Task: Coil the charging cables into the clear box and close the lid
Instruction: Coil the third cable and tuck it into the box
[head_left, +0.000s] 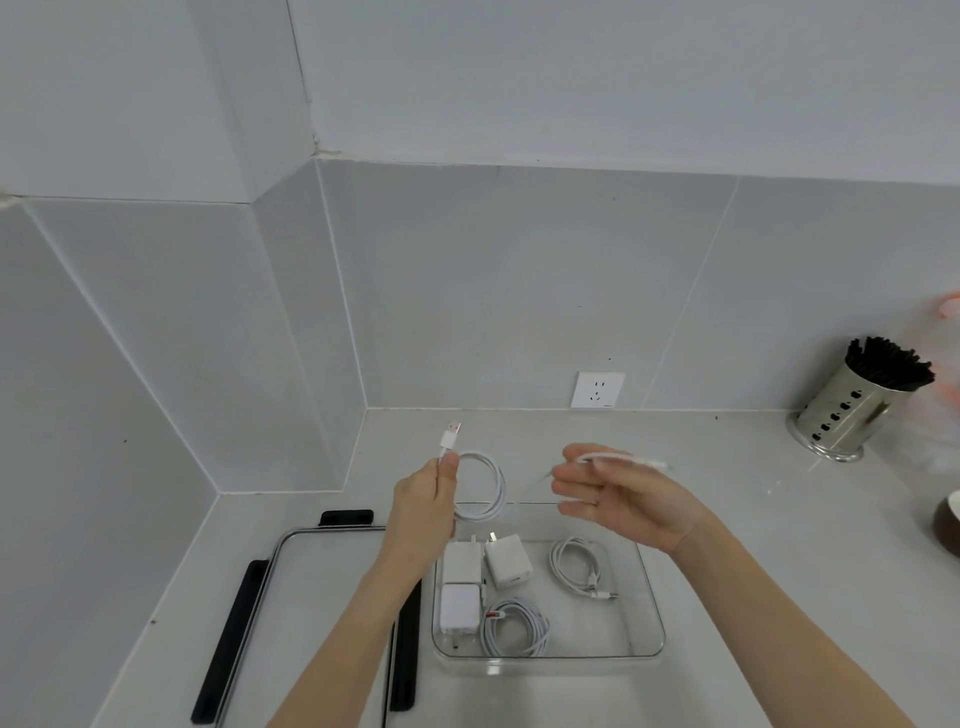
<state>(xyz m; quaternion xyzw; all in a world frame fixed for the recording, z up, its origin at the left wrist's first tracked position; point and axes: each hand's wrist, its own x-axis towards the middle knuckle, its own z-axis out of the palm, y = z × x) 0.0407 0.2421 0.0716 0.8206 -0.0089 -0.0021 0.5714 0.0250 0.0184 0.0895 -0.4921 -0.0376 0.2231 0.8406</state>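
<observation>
The left hand (423, 501) is pinching a white charging cable (480, 488) just below its USB plug (449, 436), thumb and fingers clamped on the cord, above the back-left corner of the clear box (652, 597). The plug is pointing up and slightly away, its long axis near upright, while the smooth round cord is hanging beside the hand in a loose loop. The right hand (623, 493) is holding the cable's other end, which is pointing right and lying near level; its fingers are partly spread, and motion blur makes it seem a light pinch rather than a firm grip.

The box, a shallow rectangular tray of transparent plastic, is sitting on the pale countertop (753, 519) and is holding three white, blocky chargers (460, 587) along its left side plus two coiled white cables (517, 626). Its clear lid (311, 582), with black clips, is lying flat just left of the box.
</observation>
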